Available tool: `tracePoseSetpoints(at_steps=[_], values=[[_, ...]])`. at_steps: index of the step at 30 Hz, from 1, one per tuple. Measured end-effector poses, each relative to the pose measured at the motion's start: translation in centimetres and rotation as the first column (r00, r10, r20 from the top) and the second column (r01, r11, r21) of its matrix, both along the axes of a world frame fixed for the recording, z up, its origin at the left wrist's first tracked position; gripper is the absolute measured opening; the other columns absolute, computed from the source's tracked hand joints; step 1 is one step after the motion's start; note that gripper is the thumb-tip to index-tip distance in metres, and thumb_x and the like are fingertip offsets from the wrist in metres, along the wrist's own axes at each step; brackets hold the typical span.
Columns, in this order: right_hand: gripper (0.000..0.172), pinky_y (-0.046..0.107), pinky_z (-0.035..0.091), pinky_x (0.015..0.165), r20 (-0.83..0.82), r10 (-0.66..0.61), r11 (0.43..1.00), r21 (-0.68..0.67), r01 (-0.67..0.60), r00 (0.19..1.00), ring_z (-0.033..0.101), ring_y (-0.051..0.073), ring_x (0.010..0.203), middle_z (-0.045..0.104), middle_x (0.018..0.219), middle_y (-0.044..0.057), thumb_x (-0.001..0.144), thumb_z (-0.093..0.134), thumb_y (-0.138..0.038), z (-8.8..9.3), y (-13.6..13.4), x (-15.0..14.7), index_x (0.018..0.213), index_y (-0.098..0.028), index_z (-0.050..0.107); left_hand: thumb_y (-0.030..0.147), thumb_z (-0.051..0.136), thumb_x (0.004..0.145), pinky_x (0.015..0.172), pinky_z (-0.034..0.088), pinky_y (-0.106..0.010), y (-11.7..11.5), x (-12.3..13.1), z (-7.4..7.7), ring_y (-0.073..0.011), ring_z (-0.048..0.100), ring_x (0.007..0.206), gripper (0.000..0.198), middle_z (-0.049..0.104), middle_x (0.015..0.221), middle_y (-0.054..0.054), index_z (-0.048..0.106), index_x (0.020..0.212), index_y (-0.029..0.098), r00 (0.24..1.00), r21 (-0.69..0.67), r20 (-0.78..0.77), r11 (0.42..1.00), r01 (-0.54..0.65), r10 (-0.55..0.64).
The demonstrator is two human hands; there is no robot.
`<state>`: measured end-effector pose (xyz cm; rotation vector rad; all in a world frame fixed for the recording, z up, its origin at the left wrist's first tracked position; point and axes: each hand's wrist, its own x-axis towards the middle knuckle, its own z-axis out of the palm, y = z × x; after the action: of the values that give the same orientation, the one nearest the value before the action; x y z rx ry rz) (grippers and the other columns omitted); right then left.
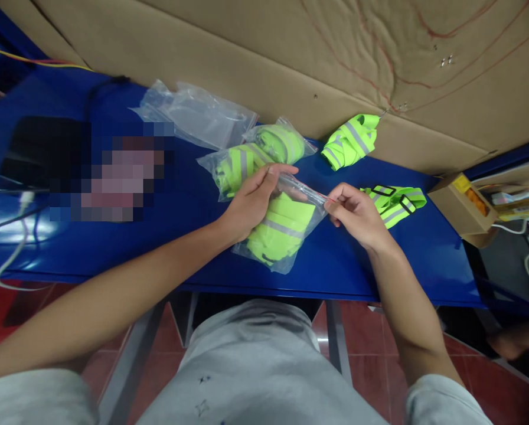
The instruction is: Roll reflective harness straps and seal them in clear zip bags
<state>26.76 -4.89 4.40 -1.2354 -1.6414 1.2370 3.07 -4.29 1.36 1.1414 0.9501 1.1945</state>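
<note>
A transparent zip bag (311,227) with a folded neon yellow reflective strap (277,233) inside lies near the blue table's front edge, its mouth lifted between my hands. My left hand (256,200) grips the left end of the bag's mouth, index finger stretched along it. The right end of the zip strip is pinched between the thumb and fingers of my right hand (355,213). Just beyond my left hand are two more bagged straps (242,165). To the right of my right hand lies a loose strap (401,203) with black buckles, partly hidden by that hand.
Flat plastic bags (202,115) lie at the back of the blue table (171,254). A rolled neon strap (353,141) rests against the cardboard backing (247,59). On the left is a black device (38,153) with a white cable; a small carton (463,209) stands right.
</note>
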Motion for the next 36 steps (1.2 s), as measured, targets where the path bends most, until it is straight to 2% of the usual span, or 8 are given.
tracePoseSetpoints(at_steps=[3, 7, 12, 18, 30, 36], values=[[0.024, 0.022, 0.042, 0.049, -0.013, 0.016, 0.999, -0.041, -0.017, 1.0, 0.052, 0.008, 0.05, 0.059, 0.064, -0.005, 0.088, 0.078, -0.039, 0.0, -0.1, -0.3, 0.088, -0.019, 0.065, 0.052, 0.047, 0.109, 0.103, 0.054, -0.034, -0.2, 0.1, 0.1, -0.0212, 0.072, 0.107, 0.041, 0.079, 0.097, -0.004, 0.075, 0.122, 0.024, 0.999, 0.025, -0.034, 1.0, 0.01, -0.009], [0.021, 0.02, 0.035, 0.046, -0.031, -0.012, 0.997, -0.071, 0.01, 0.999, 0.046, 0.006, 0.047, 0.054, 0.06, -0.006, 0.086, 0.076, -0.033, 0.0, -0.3, -0.7, 0.081, -0.018, 0.062, 0.05, 0.043, 0.111, 0.108, 0.051, -0.036, -0.4, 0.2, 0.2, -0.0223, 0.07, 0.112, 0.043, 0.079, 0.1, -0.004, 0.073, 0.126, 0.023, 0.997, 0.042, -0.072, 0.998, 0.036, -0.033], [0.018, 0.021, 0.035, 0.045, -0.064, -0.013, 0.992, -0.126, 0.005, 0.998, 0.046, 0.006, 0.047, 0.053, 0.061, -0.006, 0.085, 0.074, -0.033, -0.3, -0.4, -1.1, 0.084, -0.018, 0.064, 0.049, 0.044, 0.111, 0.108, 0.049, -0.033, -0.6, 0.3, 0.4, -0.0202, 0.07, 0.11, 0.042, 0.077, 0.116, -0.004, 0.075, 0.123, 0.024, 0.994, 0.076, -0.107, 0.997, 0.034, -0.026], [0.02, 0.021, 0.033, 0.044, -0.052, -0.024, 0.988, -0.153, 0.016, 0.998, 0.043, 0.006, 0.048, 0.051, 0.062, -0.006, 0.084, 0.074, -0.035, -0.3, -0.6, -1.4, 0.083, -0.019, 0.063, 0.049, 0.042, 0.11, 0.104, 0.05, -0.031, -1.0, 0.6, 0.8, -0.0196, 0.069, 0.107, 0.043, 0.076, 0.115, -0.004, 0.074, 0.123, 0.023, 0.987, 0.071, -0.156, 0.996, 0.046, -0.035], [0.016, 0.022, 0.031, 0.043, -0.043, -0.018, 0.99, -0.141, 0.011, 0.999, 0.041, 0.006, 0.047, 0.049, 0.06, -0.007, 0.081, 0.071, -0.031, -0.3, -0.9, -2.0, 0.08, -0.019, 0.061, 0.043, 0.04, 0.112, 0.106, 0.048, -0.029, -1.3, 1.0, 0.7, -0.0187, 0.069, 0.11, 0.042, 0.076, 0.122, -0.005, 0.071, 0.126, 0.019, 0.977, 0.127, -0.197, 0.987, 0.101, -0.074], [0.015, 0.023, 0.029, 0.052, -0.036, -0.026, 0.991, -0.131, 0.021, 0.999, 0.04, 0.007, 0.055, 0.052, 0.062, -0.006, 0.079, 0.07, -0.029, -0.2, -1.1, -2.7, 0.077, -0.019, 0.06, 0.044, 0.039, 0.112, 0.102, 0.049, -0.028, -1.6, 1.0, 0.8, -0.0183, 0.067, 0.108, 0.043, 0.076, 0.12, -0.004, 0.071, 0.127, 0.02, 0.962, 0.149, -0.249, 0.977, 0.15, -0.109]])
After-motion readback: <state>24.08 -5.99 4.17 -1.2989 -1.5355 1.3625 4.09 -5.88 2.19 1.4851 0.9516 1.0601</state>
